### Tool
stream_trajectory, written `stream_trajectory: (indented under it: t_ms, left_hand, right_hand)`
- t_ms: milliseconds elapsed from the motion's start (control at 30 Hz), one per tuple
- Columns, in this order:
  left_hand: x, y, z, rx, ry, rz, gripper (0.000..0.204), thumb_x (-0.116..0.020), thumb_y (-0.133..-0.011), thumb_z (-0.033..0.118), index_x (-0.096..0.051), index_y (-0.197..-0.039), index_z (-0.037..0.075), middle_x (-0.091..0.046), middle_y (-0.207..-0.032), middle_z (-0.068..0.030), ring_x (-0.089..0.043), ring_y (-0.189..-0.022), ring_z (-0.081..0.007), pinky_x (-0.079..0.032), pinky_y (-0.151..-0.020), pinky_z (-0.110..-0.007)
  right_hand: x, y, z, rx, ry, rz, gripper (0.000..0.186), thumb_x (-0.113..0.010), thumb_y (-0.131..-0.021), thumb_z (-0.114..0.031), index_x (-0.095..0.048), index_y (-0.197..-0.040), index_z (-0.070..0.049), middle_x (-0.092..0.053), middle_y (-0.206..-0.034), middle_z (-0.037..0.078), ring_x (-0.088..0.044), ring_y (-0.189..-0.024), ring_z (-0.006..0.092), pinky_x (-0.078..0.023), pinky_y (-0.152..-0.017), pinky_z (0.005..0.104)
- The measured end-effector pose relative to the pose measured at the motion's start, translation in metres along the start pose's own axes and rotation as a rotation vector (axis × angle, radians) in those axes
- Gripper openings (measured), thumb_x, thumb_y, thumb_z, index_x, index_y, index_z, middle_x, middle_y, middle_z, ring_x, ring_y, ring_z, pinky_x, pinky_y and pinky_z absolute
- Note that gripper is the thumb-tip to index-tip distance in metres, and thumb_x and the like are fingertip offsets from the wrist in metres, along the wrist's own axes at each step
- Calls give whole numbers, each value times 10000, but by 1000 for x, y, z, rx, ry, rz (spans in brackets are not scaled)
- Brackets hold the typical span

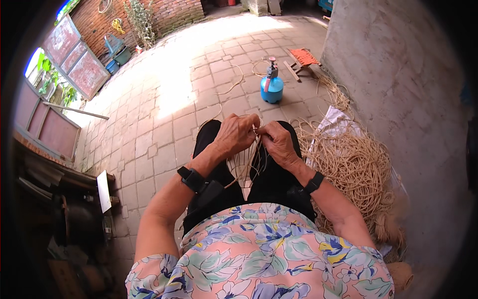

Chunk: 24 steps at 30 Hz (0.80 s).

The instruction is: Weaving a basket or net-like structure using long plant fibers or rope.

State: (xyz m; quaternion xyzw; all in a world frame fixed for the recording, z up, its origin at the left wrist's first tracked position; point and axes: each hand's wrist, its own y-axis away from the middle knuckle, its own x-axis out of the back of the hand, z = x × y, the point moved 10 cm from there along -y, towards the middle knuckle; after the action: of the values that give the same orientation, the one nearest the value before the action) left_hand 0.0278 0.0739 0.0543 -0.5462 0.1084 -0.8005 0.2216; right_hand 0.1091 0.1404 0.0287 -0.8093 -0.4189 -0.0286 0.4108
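My left hand (235, 132) and my right hand (279, 144) meet above my black-trousered lap, fingertips close together and closed on thin cord (257, 130). Loops and strands of the cord (231, 166) hang below my fingers between my knees; one strand runs out past my left knee. Exactly how the fingertips grip it is too small to make out. A large tangled heap of tan cord (353, 174) lies on a white sack (334, 118) by my right leg.
A blue pump sprayer (271, 89) stands ahead on the paving (149, 139), a low orange-topped stool (302, 59) behind it. A wall (403, 74) rises at right. Dark clutter (74, 219) and a white board (103, 192) are at left, pinkish metal doors (69, 60) beyond.
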Motion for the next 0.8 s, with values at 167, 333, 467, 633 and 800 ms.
stream_trajectory:
  t_ms: [167, 333, 467, 633, 800]
  left_hand:
    - [-14, -11, -14, 61, 50, -293, 227, -576, -815, 127, -580, -1038, 82, -682, -720, -152, -678, -736, -334, -499, -664, -436]
    - [-45, -17, -24, 152, 312, -645, 336, -512, -916, 225, -530, -1210, 64, -696, -741, -142, -698, -692, -256, -535, -634, -365]
    - [-63, -17, -20, 57, 293, -721, 347, -494, -959, 224, -514, -1246, 29, -692, -765, -137, -687, -674, -219, -540, -624, -350]
    - [-66, -21, -21, 176, 356, -782, 332, -483, -963, 178, -538, -1245, 10, -676, -842, -129, -662, -636, -186, -536, -593, -323]
    - [-65, -21, -23, -209, 284, -685, 325, -473, -958, 131, -561, -1244, 4, -659, -944, -129, -656, -658, -160, -546, -595, -308]
  right_hand:
    - [2, 4, -15, 60, 157, 14, 160, -671, -770, 5, -630, -921, -28, -574, -781, 100, -586, -697, 282, -483, -640, 358]
    - [12, 27, -1, -162, 128, -8, 159, -714, -749, -43, -592, -852, -44, -553, -788, 91, -584, -741, 273, -482, -637, 380]
    - [-9, 20, -37, 144, 276, -133, 196, -729, -733, -78, -588, -869, -56, -548, -786, 82, -597, -744, 260, -496, -649, 372]
    - [-26, 16, -45, 268, 583, -104, 186, -703, -750, -109, -543, -831, -59, -525, -756, 83, -608, -731, 248, -500, -621, 379]
    - [-33, 15, -40, 286, 589, -35, 152, -668, -768, -96, -524, -799, -60, -517, -745, 84, -611, -720, 245, -498, -547, 355]
